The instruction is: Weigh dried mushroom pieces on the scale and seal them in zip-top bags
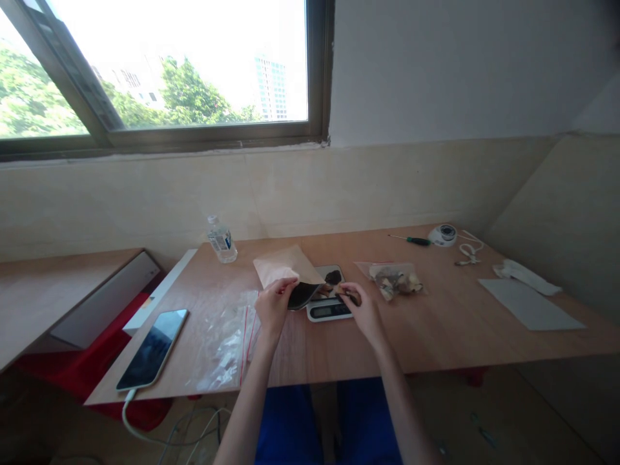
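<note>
My left hand (274, 302) pinches the near edge of a brown paper bag (285, 261), whose dark-lined mouth faces right. Under that mouth and to its right lies a white digital scale (330, 316) with dark and brown dried pieces (333, 278) on its top. My right hand (361, 307) is closed over the scale's right side, fingertips together on a small dark brown piece (355, 299), too small to name. A clear zip bag (397, 279) of pale and dark dried pieces rests to the right of my right hand.
Clear zip bags (225, 342) lie left of my left arm, beside a phone (154, 349) on a cable. A water bottle (223, 240) stands at the back left. Toward the right are a screwdriver (417, 241), a white dome camera (443, 235) and a white sheet (530, 307).
</note>
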Action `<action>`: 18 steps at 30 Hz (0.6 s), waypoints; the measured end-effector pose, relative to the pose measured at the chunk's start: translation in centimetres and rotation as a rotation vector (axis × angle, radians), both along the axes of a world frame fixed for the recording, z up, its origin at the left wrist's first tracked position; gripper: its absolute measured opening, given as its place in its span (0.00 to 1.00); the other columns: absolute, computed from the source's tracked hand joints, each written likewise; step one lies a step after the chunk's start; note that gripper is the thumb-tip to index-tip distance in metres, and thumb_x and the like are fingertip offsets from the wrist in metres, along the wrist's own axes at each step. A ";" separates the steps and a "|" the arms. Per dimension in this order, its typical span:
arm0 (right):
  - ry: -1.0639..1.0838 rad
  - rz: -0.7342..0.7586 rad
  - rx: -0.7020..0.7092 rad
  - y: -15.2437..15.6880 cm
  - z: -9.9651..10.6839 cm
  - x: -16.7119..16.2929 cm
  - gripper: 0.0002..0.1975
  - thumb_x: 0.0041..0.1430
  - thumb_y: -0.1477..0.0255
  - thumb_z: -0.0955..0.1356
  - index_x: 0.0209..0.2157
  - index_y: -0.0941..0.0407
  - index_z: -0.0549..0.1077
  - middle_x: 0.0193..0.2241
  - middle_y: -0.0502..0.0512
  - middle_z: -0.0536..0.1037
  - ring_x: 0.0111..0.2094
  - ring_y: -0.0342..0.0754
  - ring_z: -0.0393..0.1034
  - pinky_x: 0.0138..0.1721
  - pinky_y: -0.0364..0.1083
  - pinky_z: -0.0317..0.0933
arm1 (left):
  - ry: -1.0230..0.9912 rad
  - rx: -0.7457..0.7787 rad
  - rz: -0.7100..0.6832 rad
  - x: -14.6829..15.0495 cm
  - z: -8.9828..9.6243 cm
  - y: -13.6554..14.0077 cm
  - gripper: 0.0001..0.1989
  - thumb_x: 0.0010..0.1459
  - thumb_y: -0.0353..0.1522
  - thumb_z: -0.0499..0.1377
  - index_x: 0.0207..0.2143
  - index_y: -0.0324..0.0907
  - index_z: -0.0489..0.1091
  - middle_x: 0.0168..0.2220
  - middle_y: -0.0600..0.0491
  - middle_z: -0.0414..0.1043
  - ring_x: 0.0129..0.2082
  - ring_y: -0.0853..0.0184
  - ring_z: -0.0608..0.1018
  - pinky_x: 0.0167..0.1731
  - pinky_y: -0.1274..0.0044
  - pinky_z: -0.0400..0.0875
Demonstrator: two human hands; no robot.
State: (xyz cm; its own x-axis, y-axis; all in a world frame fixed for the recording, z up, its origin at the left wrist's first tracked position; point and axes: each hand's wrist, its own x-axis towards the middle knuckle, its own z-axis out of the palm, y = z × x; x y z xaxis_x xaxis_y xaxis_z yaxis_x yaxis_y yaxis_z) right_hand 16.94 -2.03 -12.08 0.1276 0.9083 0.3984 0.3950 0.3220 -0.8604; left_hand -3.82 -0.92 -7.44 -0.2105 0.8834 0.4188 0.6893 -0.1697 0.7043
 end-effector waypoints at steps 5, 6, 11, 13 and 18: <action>-0.289 -0.014 -0.037 3.0 -0.8 1.2 0.11 0.54 0.73 0.62 0.39 0.57 0.72 0.38 0.58 0.76 0.41 0.52 0.69 0.44 0.53 0.60 | 0.018 0.010 -0.001 -0.1 0.0 -0.1 0.07 0.54 0.40 0.57 0.33 0.54 0.75 0.32 0.61 0.78 0.30 0.71 0.78 0.27 0.82 0.63; -0.327 -0.024 -0.033 3.4 -0.8 1.0 0.12 0.54 0.74 0.62 0.40 0.57 0.72 0.38 0.58 0.76 0.42 0.52 0.68 0.45 0.53 0.60 | 0.020 0.012 -0.001 -0.2 0.1 -0.2 0.07 0.54 0.39 0.57 0.33 0.54 0.75 0.32 0.61 0.78 0.30 0.71 0.78 0.27 0.82 0.63; -0.350 -0.164 0.075 4.1 -0.2 0.8 0.14 0.55 0.72 0.62 0.43 0.57 0.71 0.41 0.61 0.71 0.45 0.52 0.66 0.47 0.53 0.59 | -0.005 0.026 0.054 -1.3 0.8 0.1 0.08 0.53 0.40 0.58 0.33 0.53 0.76 0.30 0.60 0.78 0.30 0.70 0.78 0.28 0.82 0.64; -0.315 -0.217 0.095 3.7 0.5 1.2 0.15 0.57 0.68 0.61 0.42 0.58 0.71 0.41 0.62 0.70 0.45 0.53 0.66 0.47 0.53 0.59 | -0.023 0.032 0.089 -1.9 1.1 0.3 0.08 0.52 0.40 0.58 0.33 0.53 0.76 0.29 0.60 0.78 0.29 0.69 0.78 0.28 0.81 0.64; -0.170 -0.066 -0.085 3.4 2.1 1.5 0.19 0.60 0.60 0.56 0.34 0.57 0.72 0.28 0.57 0.75 0.33 0.50 0.70 0.38 0.48 0.62 | -0.045 0.021 0.132 -2.8 1.4 0.7 0.09 0.52 0.41 0.58 0.33 0.54 0.76 0.28 0.61 0.78 0.29 0.69 0.78 0.27 0.81 0.63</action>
